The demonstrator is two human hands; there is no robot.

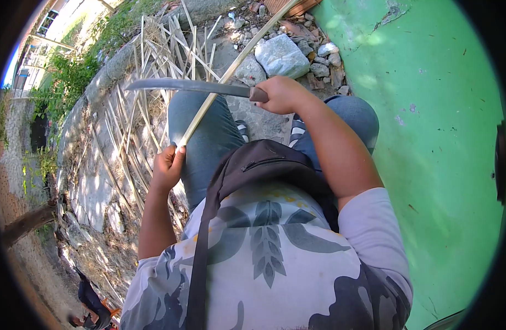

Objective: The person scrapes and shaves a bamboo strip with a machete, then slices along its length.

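Observation:
My right hand (279, 94) is closed round the dark handle of a long machete (192, 86), whose blade points left across my knee. The blade crosses a long pale bamboo strip (231, 70). Lower down, my left hand (169, 163) pinches the near end of that strip beside my left thigh. From there the strip slants up and right, past a large pale rock. I cannot tell whether blade and strip touch. A black bag (264, 165) rests at my waist.
Many split strips (126, 137) lie piled on the stony ground at the left. A large rock (282, 56) and rubble sit ahead. The green surface (440, 165) runs along the right. Another person (93, 300) is at the lower left.

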